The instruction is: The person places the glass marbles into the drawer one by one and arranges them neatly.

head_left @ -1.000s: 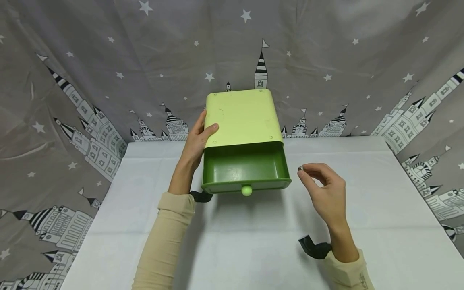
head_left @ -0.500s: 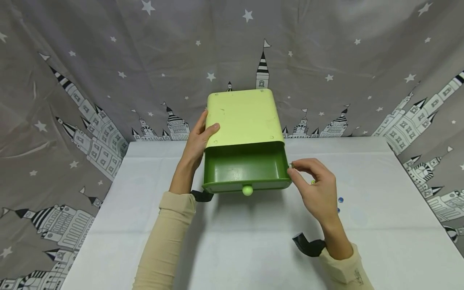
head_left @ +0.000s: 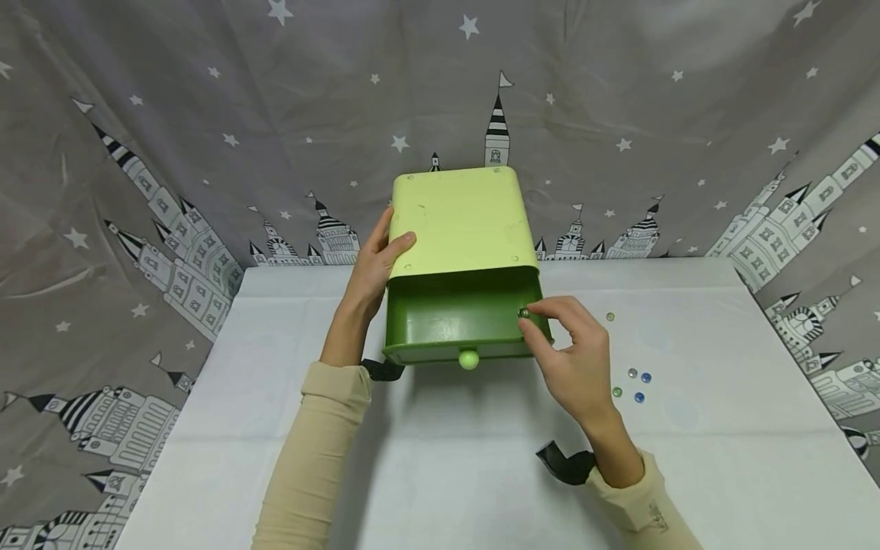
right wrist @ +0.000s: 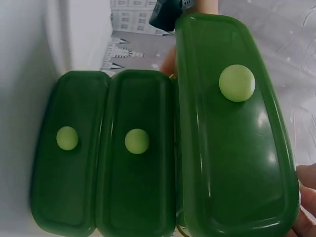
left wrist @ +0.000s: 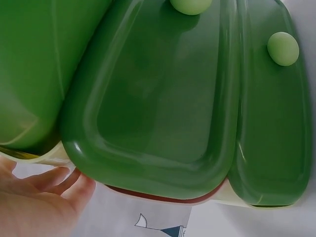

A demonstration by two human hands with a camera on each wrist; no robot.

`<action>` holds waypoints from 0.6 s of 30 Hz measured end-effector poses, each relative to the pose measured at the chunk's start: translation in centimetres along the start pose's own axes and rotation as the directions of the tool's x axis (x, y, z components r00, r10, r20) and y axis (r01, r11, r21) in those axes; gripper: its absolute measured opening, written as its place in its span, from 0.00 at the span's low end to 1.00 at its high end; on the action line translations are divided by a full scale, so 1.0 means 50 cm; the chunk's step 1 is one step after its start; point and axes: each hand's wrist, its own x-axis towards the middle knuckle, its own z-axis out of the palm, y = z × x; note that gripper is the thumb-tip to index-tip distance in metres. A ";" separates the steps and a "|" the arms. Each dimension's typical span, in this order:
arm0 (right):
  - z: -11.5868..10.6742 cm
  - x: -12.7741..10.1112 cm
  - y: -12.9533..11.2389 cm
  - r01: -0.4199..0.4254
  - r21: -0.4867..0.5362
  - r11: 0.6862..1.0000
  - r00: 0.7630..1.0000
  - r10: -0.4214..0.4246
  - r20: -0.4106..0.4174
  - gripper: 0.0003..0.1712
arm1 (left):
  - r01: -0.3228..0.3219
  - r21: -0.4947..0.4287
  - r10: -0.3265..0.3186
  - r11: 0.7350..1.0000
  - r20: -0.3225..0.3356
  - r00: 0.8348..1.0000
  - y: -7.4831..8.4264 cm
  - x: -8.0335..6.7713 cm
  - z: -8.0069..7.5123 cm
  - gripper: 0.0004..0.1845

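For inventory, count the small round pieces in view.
6: one piece pinched by the right hand, at the open drawer; right of it on the table, one yellowish, one clear, one green, two blue. Others may be hidden.

head view: soft shadows on tabletop (head_left: 454, 473) | wrist views: dimmer, glare on drawer (right wrist: 232, 148)

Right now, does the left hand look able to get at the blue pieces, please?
Probably not as it is: the left hand holds the left side of the cabinet, and the blue pieces lie past its right side, with the cabinet and the right hand in between.
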 end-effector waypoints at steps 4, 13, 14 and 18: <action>0.006 0.000 0.001 0.012 0.010 1.000 1.000 -0.012 -0.002 0.08 | 0.003 0.000 -0.003 1.000 -0.005 1.000 0.002 0.000 0.000 0.43; 0.013 0.005 0.005 0.012 0.003 1.000 0.999 -0.012 0.042 0.09 | 0.002 -0.014 -0.003 1.000 -0.007 1.000 0.004 -0.004 0.000 0.42; 0.014 0.005 0.005 0.010 0.002 1.000 0.999 -0.010 0.048 0.09 | 0.003 -0.014 -0.003 1.000 -0.007 1.000 0.004 -0.004 0.000 0.42; 0.016 0.005 0.006 0.009 -0.002 1.000 0.998 -0.009 0.054 0.10 | 0.004 -0.012 -0.004 1.000 -0.009 1.000 0.004 -0.004 0.000 0.42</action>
